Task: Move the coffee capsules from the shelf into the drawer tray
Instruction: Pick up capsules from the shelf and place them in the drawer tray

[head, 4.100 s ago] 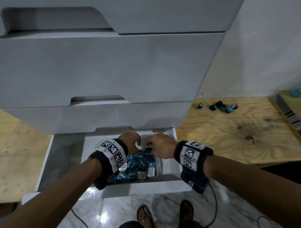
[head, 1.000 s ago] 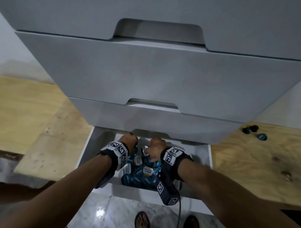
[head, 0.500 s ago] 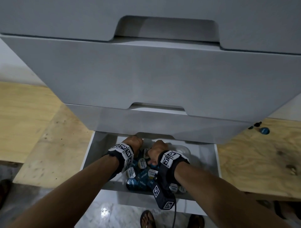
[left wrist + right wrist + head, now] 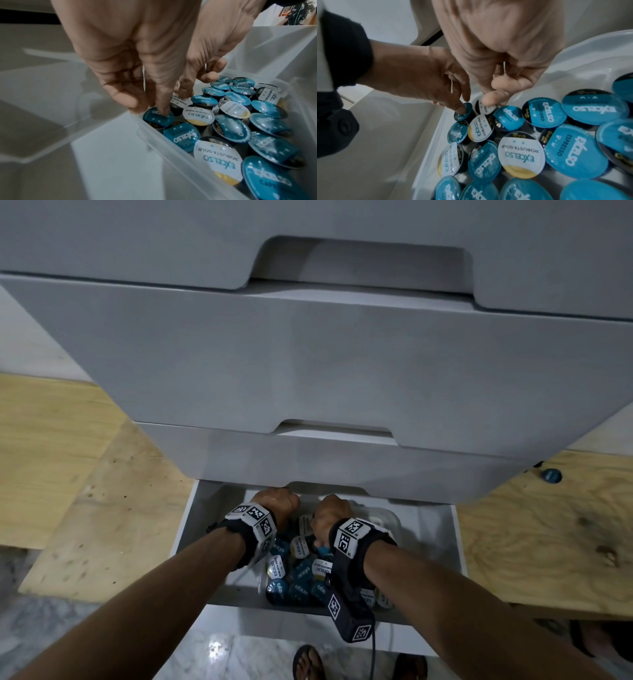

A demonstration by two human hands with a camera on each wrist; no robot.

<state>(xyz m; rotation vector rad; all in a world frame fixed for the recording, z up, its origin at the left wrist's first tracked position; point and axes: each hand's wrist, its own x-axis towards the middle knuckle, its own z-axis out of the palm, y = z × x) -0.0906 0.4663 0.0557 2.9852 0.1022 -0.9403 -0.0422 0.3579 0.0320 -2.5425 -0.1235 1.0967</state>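
Observation:
A clear plastic tray (image 4: 154, 143) sits in the open bottom drawer (image 4: 212, 508), packed with several blue and white coffee capsules (image 4: 301, 573). Both hands are at its far left corner. My left hand (image 4: 277, 503) pinches a tilted blue-lidded capsule (image 4: 157, 119) there with thumb and forefinger. Right beside it, my right hand (image 4: 494, 102) pinches a white-lidded capsule (image 4: 485, 109) between thumb and curled fingers. In the head view the backs of both hands hide the fingertips. A loose blue capsule (image 4: 550, 475) lies on the wooden shelf (image 4: 548, 542) at the right.
Two closed grey drawer fronts (image 4: 308, 364) overhang the back of the open drawer, close above my knuckles. Plywood boards (image 4: 85, 508) flank the cabinet. My sandalled feet (image 4: 308, 662) stand on the marble floor just in front of the drawer.
Both hands have stayed in the tray and shifted slightly toward its far left corner. The head view has moved closer and leftward, so the shelf capsules are nearly out of sight.

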